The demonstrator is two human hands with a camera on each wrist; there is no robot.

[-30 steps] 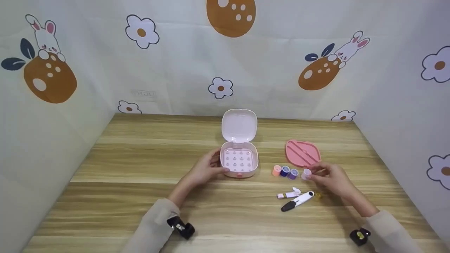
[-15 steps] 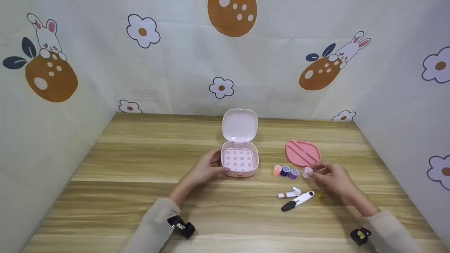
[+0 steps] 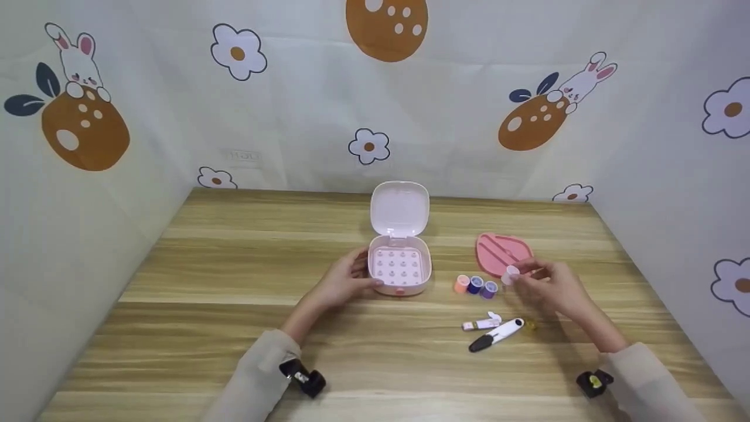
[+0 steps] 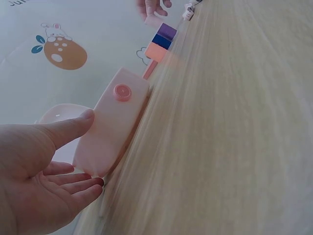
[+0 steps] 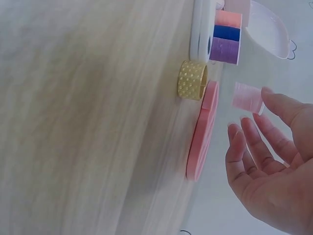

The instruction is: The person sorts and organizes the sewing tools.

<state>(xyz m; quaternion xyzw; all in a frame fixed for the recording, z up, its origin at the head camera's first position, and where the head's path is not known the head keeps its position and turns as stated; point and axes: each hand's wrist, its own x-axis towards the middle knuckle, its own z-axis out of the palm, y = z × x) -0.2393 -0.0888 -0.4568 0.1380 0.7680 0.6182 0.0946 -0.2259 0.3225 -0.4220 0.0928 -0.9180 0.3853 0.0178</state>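
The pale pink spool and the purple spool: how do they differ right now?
The pale pink spool is held off the table by the right hand; the purple spool stands on the table, untouched. The pale pink spool is on its own; the purple spool ends a row, beside the dark blue spool. Both are thread spools of similar shape.

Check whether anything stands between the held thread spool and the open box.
Yes: a peach spool, navy spool and purple spool stand in a row between the pale pink thread spool and the box; held raised, it could likely clear them.
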